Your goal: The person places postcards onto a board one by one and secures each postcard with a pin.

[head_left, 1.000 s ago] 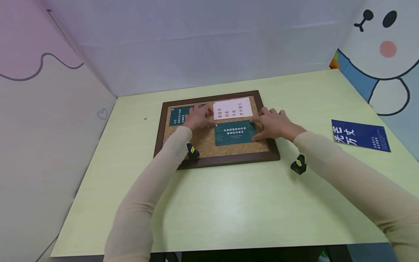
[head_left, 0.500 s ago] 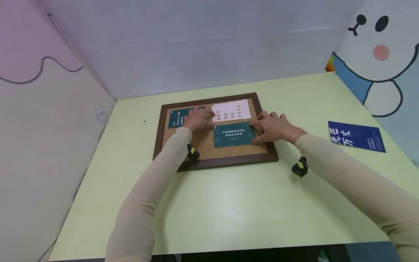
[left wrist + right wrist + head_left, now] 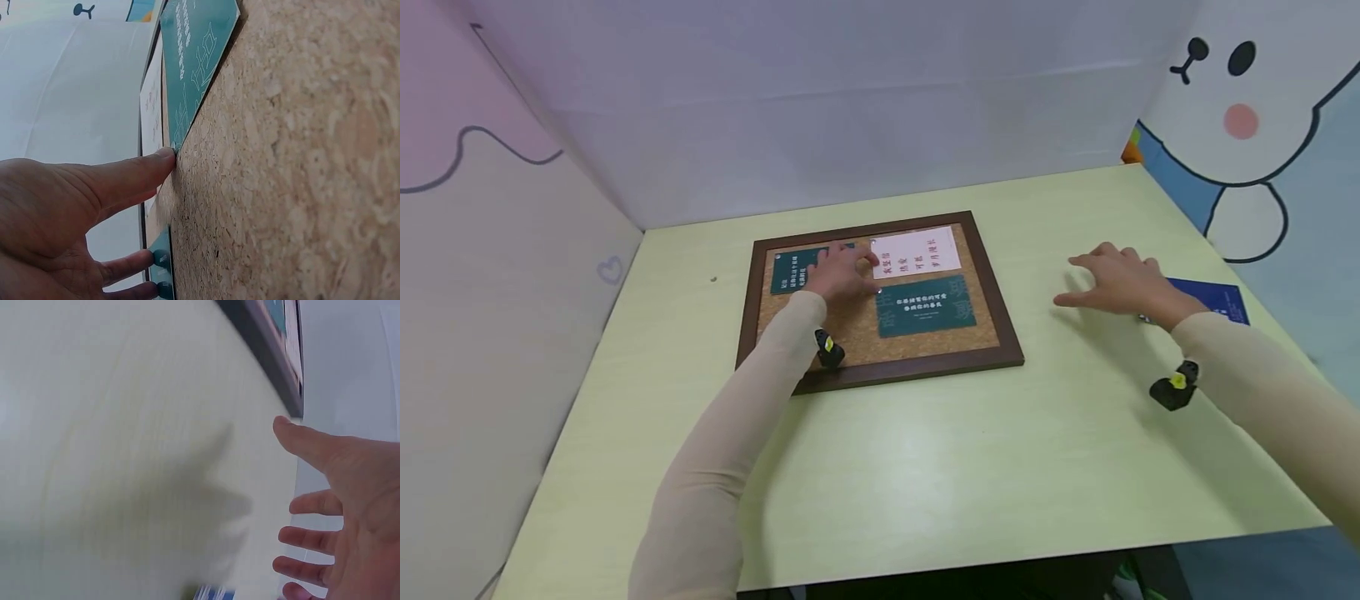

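A cork board (image 3: 857, 346) in a dark brown frame lies on the table with three cards on it. My left hand (image 3: 837, 273) rests over the board, fingers spread. Its thumb touches the upper left corner of the front green card (image 3: 925, 307), at a small pin, as the left wrist view shows. Two of its fingers rest on the other green card (image 3: 161, 257), partly covered by the hand. Another fingertip is at the left edge of the pink card (image 3: 917, 252). My right hand (image 3: 1120, 287) is in the air right of the board, holding nothing, fingers apart.
A dark blue card (image 3: 1213, 296) with white writing lies at the right, partly hidden behind the right hand and wrist. A white wall (image 3: 865, 133) rises behind the table (image 3: 880, 467). Each wrist carries a small black camera (image 3: 830, 348).
My right hand has let go of the front green card's right edge and moved right, towards the blue card. The left hand stays on the board. The head view has shifted slightly.
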A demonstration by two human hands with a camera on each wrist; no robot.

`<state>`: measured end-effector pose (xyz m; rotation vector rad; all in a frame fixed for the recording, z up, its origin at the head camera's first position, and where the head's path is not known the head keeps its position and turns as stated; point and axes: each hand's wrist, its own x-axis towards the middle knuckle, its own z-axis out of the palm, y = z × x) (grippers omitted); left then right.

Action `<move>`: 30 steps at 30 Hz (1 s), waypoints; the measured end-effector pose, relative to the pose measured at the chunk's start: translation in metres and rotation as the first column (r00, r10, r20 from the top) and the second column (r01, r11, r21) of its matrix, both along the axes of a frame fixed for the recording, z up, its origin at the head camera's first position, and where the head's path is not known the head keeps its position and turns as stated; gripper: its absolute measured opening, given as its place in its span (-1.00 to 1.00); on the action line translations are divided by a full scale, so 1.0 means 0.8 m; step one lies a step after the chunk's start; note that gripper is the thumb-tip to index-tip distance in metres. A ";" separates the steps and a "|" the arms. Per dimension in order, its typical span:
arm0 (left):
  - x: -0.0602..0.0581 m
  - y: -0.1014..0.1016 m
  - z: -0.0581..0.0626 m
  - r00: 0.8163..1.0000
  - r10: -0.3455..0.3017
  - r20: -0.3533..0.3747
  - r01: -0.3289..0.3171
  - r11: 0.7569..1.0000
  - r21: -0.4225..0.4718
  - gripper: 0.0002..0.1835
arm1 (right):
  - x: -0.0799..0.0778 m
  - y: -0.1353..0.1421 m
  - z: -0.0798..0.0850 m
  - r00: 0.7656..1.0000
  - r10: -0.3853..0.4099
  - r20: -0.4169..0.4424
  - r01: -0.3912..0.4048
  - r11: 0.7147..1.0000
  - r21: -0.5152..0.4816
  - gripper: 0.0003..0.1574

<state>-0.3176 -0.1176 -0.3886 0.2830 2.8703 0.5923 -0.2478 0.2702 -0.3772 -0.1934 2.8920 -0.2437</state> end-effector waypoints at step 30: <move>0.000 -0.001 -0.003 1.000 0.011 0.003 -0.011 1.000 0.000 -0.57 | 0.070 0.180 -0.037 0.908 -0.406 0.100 0.392 0.910 0.135 0.47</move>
